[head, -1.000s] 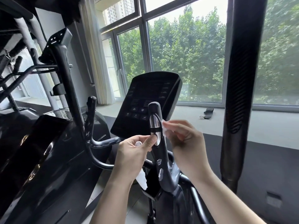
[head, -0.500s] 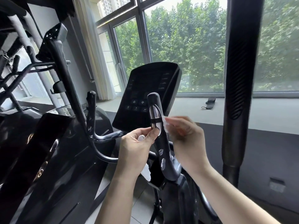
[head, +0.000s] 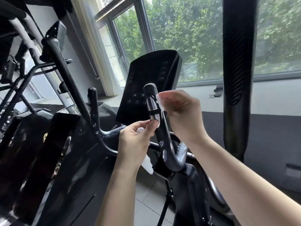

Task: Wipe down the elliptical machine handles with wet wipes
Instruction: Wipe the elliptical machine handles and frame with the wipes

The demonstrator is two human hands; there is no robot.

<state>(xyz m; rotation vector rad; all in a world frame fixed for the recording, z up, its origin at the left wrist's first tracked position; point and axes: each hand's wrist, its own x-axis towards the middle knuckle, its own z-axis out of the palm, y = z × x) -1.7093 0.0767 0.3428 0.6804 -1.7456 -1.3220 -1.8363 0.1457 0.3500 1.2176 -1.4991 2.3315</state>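
Observation:
A short black inner handle (head: 153, 110) with a shiny metal sensor plate rises at centre, in front of the dark console (head: 151, 82). My right hand (head: 180, 115) presses a white wet wipe (head: 159, 101) against the handle's right side near its top. My left hand (head: 136, 137) pinches the handle just below the metal plate, with a bit of white wipe showing between its fingers. A second short handle (head: 92, 103) stands to the left. The long left swing handle (head: 68, 75) and the thick right swing handle (head: 236, 70) flank both hands.
Black machine housing (head: 48, 160) fills the lower left. Other gym equipment frames (head: 14, 75) stand at far left. A window (head: 187, 38) with trees outside lies ahead, and a small dark object (head: 216, 92) rests on its sill. Tiled floor (head: 146, 201) shows below.
My right hand has slid the wipe up the handle's right side towards its top. My left hand keeps its pinch under the metal plate. The view has tilted.

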